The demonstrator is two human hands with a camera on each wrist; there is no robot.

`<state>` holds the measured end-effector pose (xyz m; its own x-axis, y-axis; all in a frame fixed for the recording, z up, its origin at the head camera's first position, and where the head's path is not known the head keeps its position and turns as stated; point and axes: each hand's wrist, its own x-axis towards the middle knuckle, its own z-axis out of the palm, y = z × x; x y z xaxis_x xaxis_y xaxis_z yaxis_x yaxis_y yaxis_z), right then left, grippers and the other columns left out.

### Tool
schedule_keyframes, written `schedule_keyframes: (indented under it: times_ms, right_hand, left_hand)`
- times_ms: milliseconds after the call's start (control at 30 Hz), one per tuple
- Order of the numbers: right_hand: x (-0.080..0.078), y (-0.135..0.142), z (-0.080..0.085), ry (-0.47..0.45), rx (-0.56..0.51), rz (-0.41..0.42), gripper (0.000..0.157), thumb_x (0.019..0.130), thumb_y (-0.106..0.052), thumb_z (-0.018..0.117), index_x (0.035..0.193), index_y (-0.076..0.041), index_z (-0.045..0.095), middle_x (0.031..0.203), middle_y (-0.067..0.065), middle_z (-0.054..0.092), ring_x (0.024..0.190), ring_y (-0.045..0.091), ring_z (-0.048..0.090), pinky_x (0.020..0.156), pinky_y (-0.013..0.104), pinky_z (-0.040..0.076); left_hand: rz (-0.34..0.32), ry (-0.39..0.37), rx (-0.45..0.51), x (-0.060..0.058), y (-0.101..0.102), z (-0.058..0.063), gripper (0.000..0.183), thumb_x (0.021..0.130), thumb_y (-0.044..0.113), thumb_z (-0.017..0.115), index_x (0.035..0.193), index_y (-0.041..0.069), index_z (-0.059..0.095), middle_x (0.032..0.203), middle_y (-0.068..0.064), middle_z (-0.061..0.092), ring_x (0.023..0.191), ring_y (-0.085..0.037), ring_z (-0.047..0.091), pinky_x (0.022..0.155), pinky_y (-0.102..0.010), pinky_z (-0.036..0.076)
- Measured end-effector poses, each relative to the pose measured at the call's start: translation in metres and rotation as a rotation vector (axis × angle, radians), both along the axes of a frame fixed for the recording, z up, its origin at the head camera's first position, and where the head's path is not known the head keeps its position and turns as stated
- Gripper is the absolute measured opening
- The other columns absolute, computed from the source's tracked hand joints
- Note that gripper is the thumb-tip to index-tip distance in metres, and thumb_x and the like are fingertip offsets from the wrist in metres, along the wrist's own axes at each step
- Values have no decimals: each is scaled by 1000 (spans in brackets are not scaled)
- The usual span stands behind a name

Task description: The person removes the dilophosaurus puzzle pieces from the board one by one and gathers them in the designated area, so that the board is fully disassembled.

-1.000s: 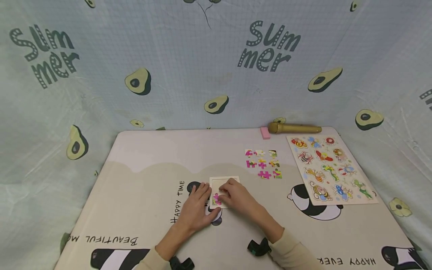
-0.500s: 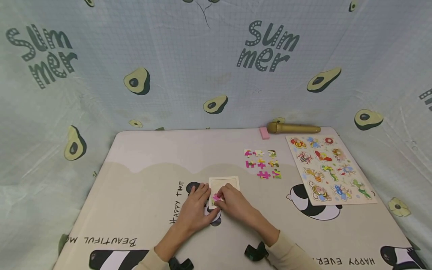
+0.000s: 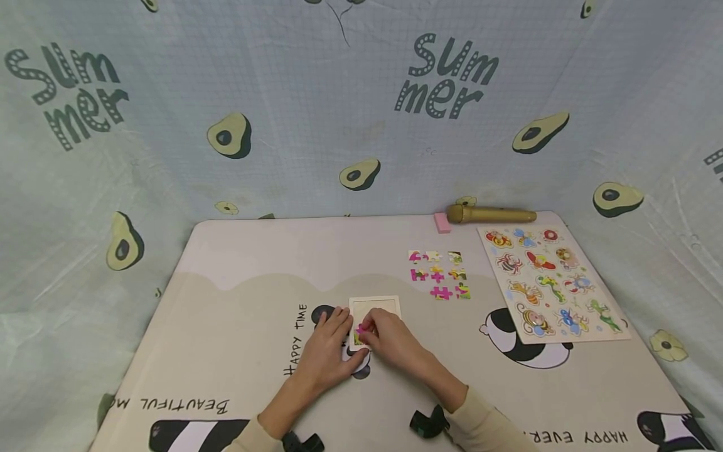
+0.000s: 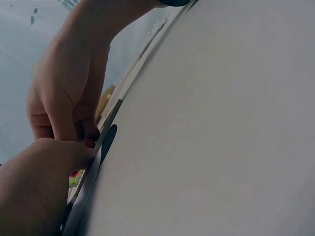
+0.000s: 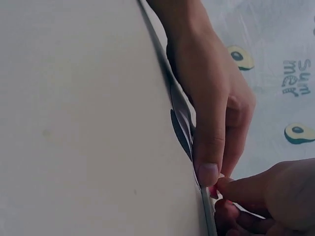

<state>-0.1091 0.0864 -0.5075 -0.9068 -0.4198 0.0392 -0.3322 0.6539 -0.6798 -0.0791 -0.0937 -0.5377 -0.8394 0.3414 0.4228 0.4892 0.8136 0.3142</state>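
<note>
A small pale puzzle tray (image 3: 390,300) lies on the table in front of me. My left hand (image 3: 324,351) rests along its left side with fingers extended, the thumb at the near edge. In the tray's near left corner my right hand (image 3: 392,339) pinches a pink and green puzzle piece (image 3: 359,328), partly hidden by the fingers. In the right wrist view, a bit of the pink piece (image 5: 213,191) shows between the right fingertips and the left thumb. The left wrist view has the right hand (image 4: 64,103) bent down at the tray edge beyond the left thumb.
Several loose puzzle pieces (image 3: 437,275) lie in rows beyond the tray to the right. A board with insect pictures (image 3: 556,285) covers the table's right side. Behind it are a brown microphone-shaped object (image 3: 491,215) and a pink block (image 3: 442,223). A patterned curtain (image 3: 294,113) hangs behind the table.
My right fingers have moved down and left from the tray's middle onto the pink and green puzzle piece in the near left corner. My left hand has stayed in place.
</note>
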Motion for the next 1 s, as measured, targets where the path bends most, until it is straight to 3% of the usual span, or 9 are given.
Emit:
schedule_keyframes:
  times_ms: [200,500,833,1000]
  right_hand:
    - [-9,8,4,-10,-59,-16,10,94,-8,67,104,-9,63,80,-4,62,70,6,53,64,17,47]
    - [-28,33,12,-26,-120,-178,13,92,-12,72,103,-10,67,80,-2,65,69,8,55,62,17,47]
    - [-46,65,14,-43,-114,-281,16,96,-15,66,110,-7,69,90,6,66,79,17,57,68,20,49]
    - [-54,80,11,-5,-96,-318,17,95,-13,66,110,-5,70,93,8,68,83,19,60,72,26,50]
  left_hand:
    - [3,4,-19,1,-1,0,69,80,46,77,126,-4,67,132,-17,66,132,-33,58,111,-55,44]
    - [12,1,-47,0,0,0,70,79,48,76,126,-3,67,131,-16,67,132,-33,58,112,-53,44]
    - [16,-7,-46,0,-1,0,70,80,48,76,127,-4,66,132,-16,67,132,-33,57,113,-52,43]
    - [23,-22,-49,0,0,0,72,81,50,74,129,-3,65,135,-15,65,134,-32,56,115,-51,42]
